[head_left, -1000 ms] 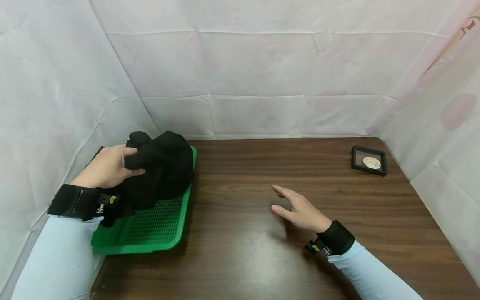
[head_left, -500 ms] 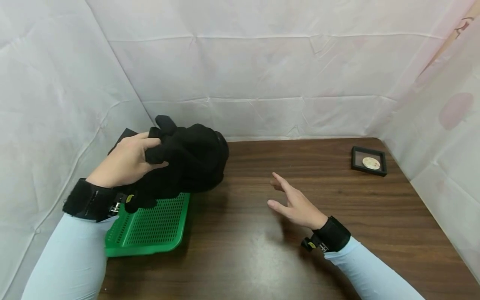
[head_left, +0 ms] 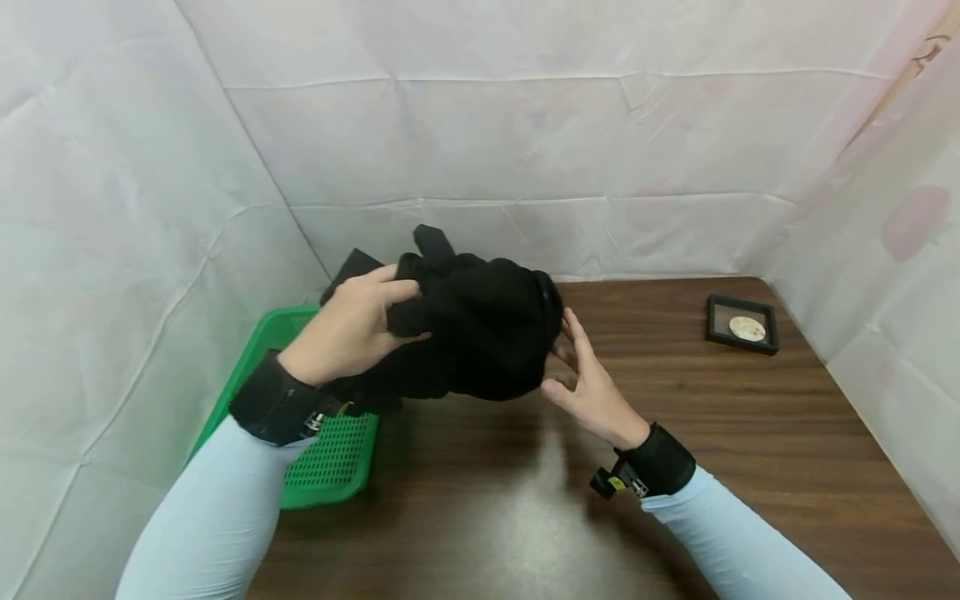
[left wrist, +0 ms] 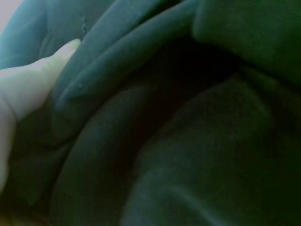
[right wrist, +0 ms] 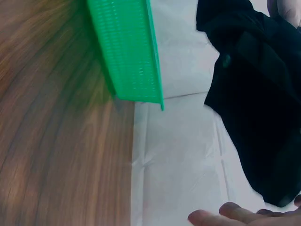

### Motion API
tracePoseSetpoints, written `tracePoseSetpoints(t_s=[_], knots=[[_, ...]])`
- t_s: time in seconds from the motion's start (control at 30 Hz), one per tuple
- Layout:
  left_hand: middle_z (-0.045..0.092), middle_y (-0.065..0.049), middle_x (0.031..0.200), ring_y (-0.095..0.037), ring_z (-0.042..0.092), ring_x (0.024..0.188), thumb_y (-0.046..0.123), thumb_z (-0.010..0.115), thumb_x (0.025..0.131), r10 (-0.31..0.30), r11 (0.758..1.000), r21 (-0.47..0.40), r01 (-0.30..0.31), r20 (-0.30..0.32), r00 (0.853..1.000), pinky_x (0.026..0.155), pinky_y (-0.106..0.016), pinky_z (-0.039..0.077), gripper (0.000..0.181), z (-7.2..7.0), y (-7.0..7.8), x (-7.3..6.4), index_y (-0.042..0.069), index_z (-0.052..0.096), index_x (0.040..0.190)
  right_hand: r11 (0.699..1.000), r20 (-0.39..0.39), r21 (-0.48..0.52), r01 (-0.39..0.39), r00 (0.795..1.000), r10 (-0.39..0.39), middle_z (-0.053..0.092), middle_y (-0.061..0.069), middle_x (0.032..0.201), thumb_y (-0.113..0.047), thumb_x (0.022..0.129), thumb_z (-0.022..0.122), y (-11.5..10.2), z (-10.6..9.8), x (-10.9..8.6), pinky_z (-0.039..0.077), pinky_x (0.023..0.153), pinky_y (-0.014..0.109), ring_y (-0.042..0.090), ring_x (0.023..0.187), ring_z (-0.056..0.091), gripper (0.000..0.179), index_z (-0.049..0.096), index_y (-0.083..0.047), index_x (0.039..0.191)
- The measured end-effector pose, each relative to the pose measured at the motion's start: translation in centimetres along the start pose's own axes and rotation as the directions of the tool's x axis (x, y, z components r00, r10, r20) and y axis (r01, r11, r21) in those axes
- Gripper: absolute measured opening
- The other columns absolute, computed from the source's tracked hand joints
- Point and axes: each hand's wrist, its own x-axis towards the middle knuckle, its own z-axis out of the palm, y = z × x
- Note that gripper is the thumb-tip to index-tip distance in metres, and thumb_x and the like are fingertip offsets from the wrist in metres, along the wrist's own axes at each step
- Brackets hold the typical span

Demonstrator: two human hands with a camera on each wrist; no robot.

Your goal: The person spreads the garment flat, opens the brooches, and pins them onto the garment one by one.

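A bundled piece of black cloth (head_left: 480, 325) hangs above the table, its folds loose and its exact kind unclear. My left hand (head_left: 348, 325) grips it at its left end, thumb and fingers pinching the fabric. In the left wrist view, dark folds of the cloth (left wrist: 188, 141) fill most of the picture beside a bare digit (left wrist: 42, 80). My right hand (head_left: 600, 387) is at the cloth's right end, fingers spread and slightly bent. In the right wrist view, its fingers (right wrist: 230, 213) lie close to the cloth's lower end; whether they touch it cannot be told.
A green perforated plastic basket (head_left: 330, 462) stands on the left of the brown wooden table (head_left: 465, 517), partly behind my left arm. A small black frame (head_left: 742, 347) holding a round pale disc lies at the far right. White sheeting (head_left: 480, 142) encloses the table's back and sides.
My left hand has lifted the black cloth out of the basket and carried it rightward over the table. My right hand has shifted slightly and is now beside the cloth's right end.
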Motion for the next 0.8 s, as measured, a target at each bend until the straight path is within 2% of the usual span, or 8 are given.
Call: tracePoseSetpoints(t_s=[0.07, 0.23, 0.33, 0.5, 0.57, 0.67, 0.73, 0.8], knots=[[0.059, 0.003, 0.099, -0.013, 0.054, 0.086, 0.02, 0.082, 0.077, 0.006, 0.999, -0.033, -0.006, -0.001, 1.0, 0.071, -0.031, 0.046, 0.026, 1.1, 0.8, 0.5, 0.017, 0.068, 0.099, 0.999, -0.011, 0.027, 0.023, 1.0, -0.023, -0.003, 0.002, 0.161, -0.061, 0.088, 0.055, -0.1, -0.1, -0.1, 0.035, 0.102, 0.058, 0.035, 0.142, 0.021, 0.095, -0.009, -0.034, 0.153], [0.06, 0.004, 0.101, -0.011, 0.054, 0.09, 0.019, 0.082, 0.078, 0.009, 0.994, -0.112, -0.011, -0.016, 1.0, 0.072, -0.03, 0.048, 0.025, 3.6, 2.4, 1.5, 0.017, 0.068, 0.098, 0.996, -0.067, -0.016, 0.087, 0.994, -0.088, -0.004, -0.006, 0.16, -0.064, 0.085, 0.057, -0.2, -0.4, -0.2, 0.017, 0.112, 0.056, 0.023, 0.146, 0.01, 0.099, -0.009, -0.035, 0.153], [0.061, 0.003, 0.106, -0.01, 0.056, 0.096, 0.017, 0.082, 0.078, 0.007, 0.988, -0.154, -0.013, -0.038, 0.999, 0.075, -0.029, 0.049, 0.028, 5.2, 3.0, 1.8, 0.017, 0.068, 0.102, 0.996, -0.083, -0.013, 0.092, 0.992, -0.092, -0.002, -0.005, 0.161, -0.059, 0.086, 0.059, -0.2, -0.6, -0.4, 0.013, 0.112, 0.056, 0.023, 0.146, 0.01, 0.099, -0.008, -0.033, 0.153], [0.061, 0.002, 0.109, -0.01, 0.058, 0.098, 0.017, 0.083, 0.077, -0.006, 0.977, -0.215, -0.005, -0.05, 0.999, 0.077, -0.028, 0.05, 0.033, 7.6, 3.7, 1.9, 0.018, 0.068, 0.106, 0.998, -0.133, -0.007, 0.06, 0.989, -0.06, 0.011, 0.001, 0.16, -0.031, 0.096, 0.059, -0.2, -0.9, -1.0, 0.018, 0.112, 0.052, 0.026, 0.144, 0.019, 0.081, 0.002, -0.03, 0.154], [0.06, 0.002, 0.109, -0.01, 0.058, 0.097, 0.018, 0.083, 0.076, -0.013, 0.975, -0.222, 0.001, -0.053, 0.999, 0.077, -0.028, 0.05, 0.033, 8.4, 3.9, 1.9, 0.019, 0.067, 0.106, 0.998, -0.161, -0.014, 0.054, 0.985, -0.055, 0.02, 0.002, 0.157, -0.017, 0.099, 0.055, -0.2, -1.0, -1.1, 0.023, 0.112, 0.043, 0.023, 0.141, 0.025, 0.072, 0.01, -0.027, 0.154], [0.058, 0.003, 0.102, -0.011, 0.056, 0.09, 0.017, 0.082, 0.077, 0.005, 0.985, -0.171, -0.018, -0.077, 0.997, 0.076, -0.028, 0.048, 0.027, 9.6, 4.4, 1.7, 0.018, 0.066, 0.099, 0.998, -0.201, -0.024, 0.052, 0.978, -0.056, 0.035, 0.006, 0.148, -0.006, 0.099, 0.052, 0.1, -1.0, -1.4, 0.033, 0.107, 0.031, 0.018, 0.132, 0.039, 0.058, 0.025, -0.017, 0.15], [0.056, 0.003, 0.097, -0.014, 0.054, 0.088, 0.009, 0.08, 0.077, 0.027, 0.995, -0.098, -0.036, -0.089, 0.996, 0.075, -0.029, 0.046, 0.025, 10.4, 4.8, 1.4, 0.017, 0.064, 0.094, 0.998, -0.22, -0.03, 0.059, 0.973, -0.064, 0.043, 0.008, 0.14, -0.004, 0.098, 0.054, 0.2, -1.0, -1.6, 0.037, 0.101, 0.025, 0.015, 0.125, 0.045, 0.05, 0.034, -0.01, 0.143], [0.053, 0.002, 0.093, -0.017, 0.053, 0.089, -0.001, 0.074, 0.074, 0.053, 0.998, -0.013, -0.054, -0.101, 0.994, 0.07, -0.03, 0.046, 0.026, 11.1, 5.2, 1.1, 0.016, 0.062, 0.09, 0.998, -0.236, -0.034, 0.055, 0.97, -0.062, 0.048, 0.007, 0.134, -0.003, 0.096, 0.056, 0.3, -1.1, -2.0, 0.04, 0.098, 0.024, 0.012, 0.119, 0.049, 0.043, 0.04, -0.006, 0.136]])
